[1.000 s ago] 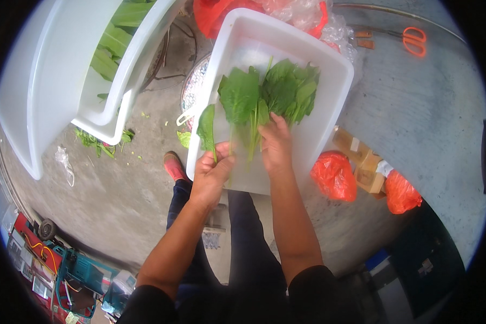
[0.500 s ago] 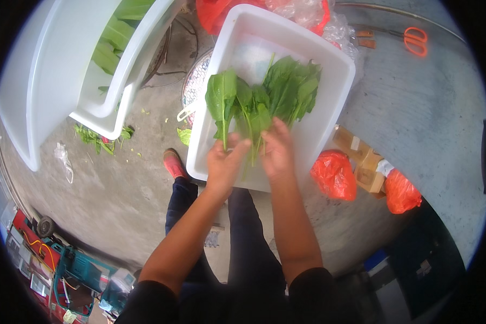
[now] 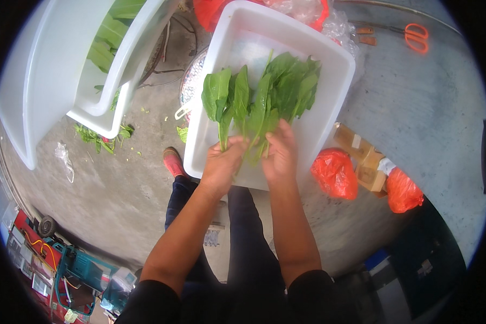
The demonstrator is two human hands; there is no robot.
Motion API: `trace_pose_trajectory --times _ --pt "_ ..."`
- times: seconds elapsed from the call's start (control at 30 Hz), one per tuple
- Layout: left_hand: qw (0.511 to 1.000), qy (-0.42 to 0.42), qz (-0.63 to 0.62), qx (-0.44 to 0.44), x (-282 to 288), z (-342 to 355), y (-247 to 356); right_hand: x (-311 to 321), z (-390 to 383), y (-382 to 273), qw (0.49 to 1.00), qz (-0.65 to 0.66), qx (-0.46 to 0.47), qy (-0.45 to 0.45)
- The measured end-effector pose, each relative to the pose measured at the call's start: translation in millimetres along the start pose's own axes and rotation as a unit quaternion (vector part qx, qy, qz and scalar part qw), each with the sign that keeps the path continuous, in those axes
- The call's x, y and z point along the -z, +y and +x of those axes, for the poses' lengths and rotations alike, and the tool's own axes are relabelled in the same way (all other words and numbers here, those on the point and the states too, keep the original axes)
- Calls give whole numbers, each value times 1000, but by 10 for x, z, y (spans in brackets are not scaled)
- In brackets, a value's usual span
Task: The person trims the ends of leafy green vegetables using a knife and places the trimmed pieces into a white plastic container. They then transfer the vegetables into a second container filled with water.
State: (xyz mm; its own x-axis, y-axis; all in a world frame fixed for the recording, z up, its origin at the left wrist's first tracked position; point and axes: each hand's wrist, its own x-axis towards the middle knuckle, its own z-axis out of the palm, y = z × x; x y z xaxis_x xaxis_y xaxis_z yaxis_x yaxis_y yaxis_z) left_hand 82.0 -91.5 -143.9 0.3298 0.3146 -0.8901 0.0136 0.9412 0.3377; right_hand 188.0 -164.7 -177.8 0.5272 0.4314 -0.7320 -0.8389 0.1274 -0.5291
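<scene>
Several leafy greens (image 3: pixel 262 100), dark green with pale stems, fan out over a white plastic tub (image 3: pixel 321 146). My left hand (image 3: pixel 224 164) is closed around the stems at the left side of the bunch. Opposite it, my right hand (image 3: pixel 279 151) pinches stems on the right with thumb and fingers. The leaves point away from me, and the stem ends hang between my hands. Some leaves at the right rest against the tub's inside; whether all of them are gripped I cannot tell.
At the upper left, another white tub (image 3: pixel 116 81) holds large green leaves. Scraps of greens (image 3: pixel 94 137) lie on the concrete floor. Red plastic bags (image 3: pixel 333 173) and a cardboard box (image 3: pixel 368 167) sit right of my tub. Orange-handled scissors (image 3: pixel 416 38) lie at the upper right.
My left hand has closed more tightly on the stems. The leaves between my hands have shifted and spread, with another leaf now standing apart in the middle.
</scene>
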Motion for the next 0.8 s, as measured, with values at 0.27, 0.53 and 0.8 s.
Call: trace_pose_trajectory --times 0.27,0.53,0.8 --pt "995 -48 71 -47 67 -62 11 -46 -33 -163 998 45 6 -33" --pt "990 -67 116 -53 90 -78 -44 -173 -23 -235 997 47 -6 -67" --pt "994 -68 70 -43 65 -131 -18 -219 -52 -131 998 14 6 -53"
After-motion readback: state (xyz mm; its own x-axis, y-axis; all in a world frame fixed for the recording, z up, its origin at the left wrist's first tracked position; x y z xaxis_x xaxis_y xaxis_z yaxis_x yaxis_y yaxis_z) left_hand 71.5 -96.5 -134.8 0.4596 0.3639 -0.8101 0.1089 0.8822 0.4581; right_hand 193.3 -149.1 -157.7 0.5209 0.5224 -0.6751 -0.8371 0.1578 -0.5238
